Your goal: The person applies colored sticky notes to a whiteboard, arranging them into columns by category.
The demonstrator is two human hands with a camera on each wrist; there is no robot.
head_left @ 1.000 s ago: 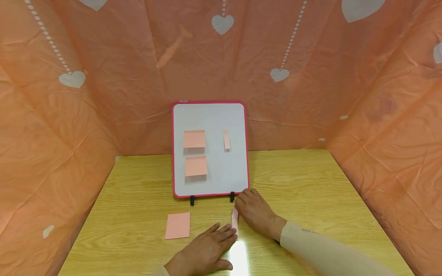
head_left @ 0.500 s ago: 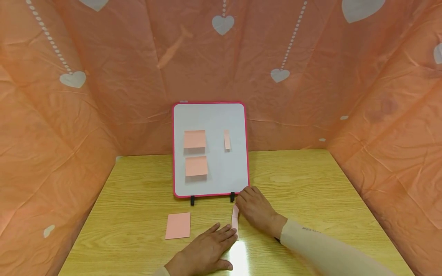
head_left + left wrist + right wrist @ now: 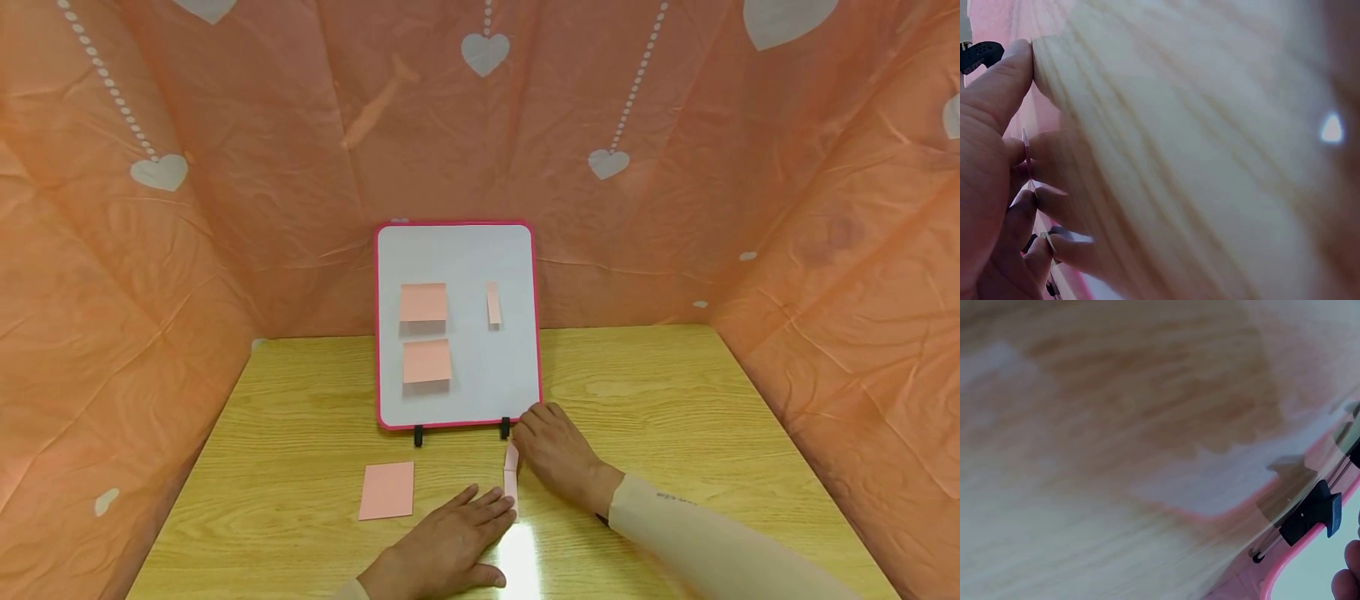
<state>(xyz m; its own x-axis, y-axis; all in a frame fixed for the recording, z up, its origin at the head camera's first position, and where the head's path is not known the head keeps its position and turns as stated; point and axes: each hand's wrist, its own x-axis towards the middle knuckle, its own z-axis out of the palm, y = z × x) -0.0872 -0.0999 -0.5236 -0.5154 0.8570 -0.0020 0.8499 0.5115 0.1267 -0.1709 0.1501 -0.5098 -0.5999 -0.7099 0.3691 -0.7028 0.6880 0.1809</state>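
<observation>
A narrow pink sticky note pad (image 3: 511, 492) lies on the table just in front of the whiteboard. My left hand (image 3: 453, 537) rests flat beside it, its outstretched fingertips pressing on the near part of the pad. With curled fingers, my right hand (image 3: 558, 454) pinches the far end of the top sticky note (image 3: 512, 456), which bends up from the pad at a crease. In the left wrist view the left hand (image 3: 988, 169) meets the glossy tabletop. The right wrist view catches only some fingertips (image 3: 1347, 575) at its edge; the pinched end is hidden there.
A pink-framed whiteboard (image 3: 472, 250) stands upright on black feet (image 3: 418, 436). On it hang two wide pink notes (image 3: 423, 302) at left and a narrow pink note (image 3: 492, 304) at right. A square pink note pad (image 3: 387, 492) lies left of my hands. Orange cloth (image 3: 637, 250) surrounds the table.
My right hand has shifted slightly away from me, toward the whiteboard, drawing the far end of the narrow note with it. The left hand has stayed in place.
</observation>
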